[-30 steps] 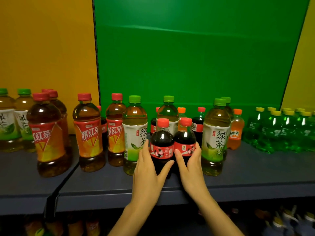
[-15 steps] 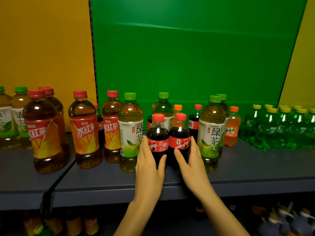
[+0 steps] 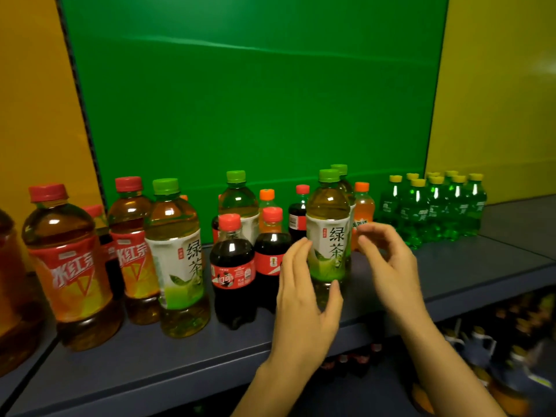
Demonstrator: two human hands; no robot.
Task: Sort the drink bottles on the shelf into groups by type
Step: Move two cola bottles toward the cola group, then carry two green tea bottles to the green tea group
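Mixed drink bottles stand on a dark shelf (image 3: 168,356). Two small cola bottles (image 3: 231,266) with red caps stand at the front centre. Just right of them is a tall green tea bottle (image 3: 329,230) with a green cap. My left hand (image 3: 304,299) is open at its left side, thumb across its lower front. My right hand (image 3: 388,260) hovers to its right with fingers curled and apart, holding nothing. Another green tea bottle (image 3: 177,257) and iced red tea bottles (image 3: 69,266) stand to the left.
A cluster of small green soda bottles (image 3: 433,206) with yellow caps fills the right rear. Orange soda bottles (image 3: 363,206), another cola (image 3: 298,213) and a green tea bottle (image 3: 237,197) stand behind the front row. A lower shelf (image 3: 481,350) holds more bottles.
Both hands left the two cola bottles and moved right to either side of the green tea bottle. The view has shifted right and closer.
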